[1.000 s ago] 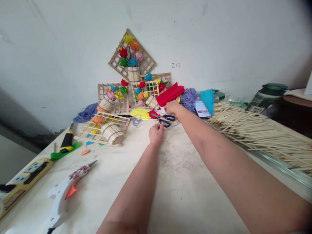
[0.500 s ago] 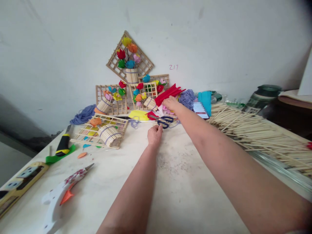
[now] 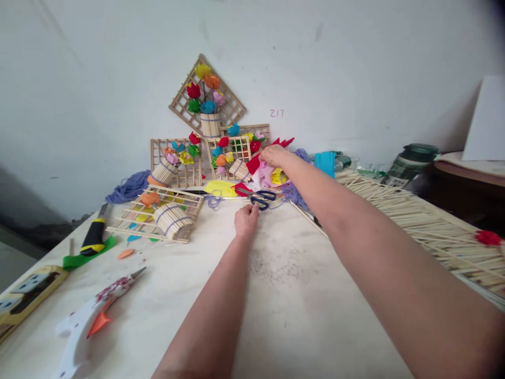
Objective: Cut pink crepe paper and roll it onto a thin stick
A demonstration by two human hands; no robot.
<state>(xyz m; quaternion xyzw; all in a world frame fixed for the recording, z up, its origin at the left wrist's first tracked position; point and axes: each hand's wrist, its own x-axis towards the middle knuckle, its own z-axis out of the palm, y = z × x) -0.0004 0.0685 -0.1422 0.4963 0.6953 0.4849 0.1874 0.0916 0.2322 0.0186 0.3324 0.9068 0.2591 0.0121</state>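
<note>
Across the table (image 3: 292, 310), gripped red fabric (image 3: 253, 164) in the right hand (image 3: 275, 156), baring pink fabric (image 3: 264, 175), and curled the left hand (image 3: 246, 220) by scissors (image 3: 251, 194), hold unclear.

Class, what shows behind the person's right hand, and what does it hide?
Red material shows left of and above the right hand. Whatever lies directly behind it is covered, so whether the red joins up is hidden.

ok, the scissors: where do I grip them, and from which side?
By the dark handle loops of the scissors, likely best from the near side. The loops lie toward the person, right by the left hand, while the blades point left, across the red scrap, so that approach keeps fingers off the edges.
</note>
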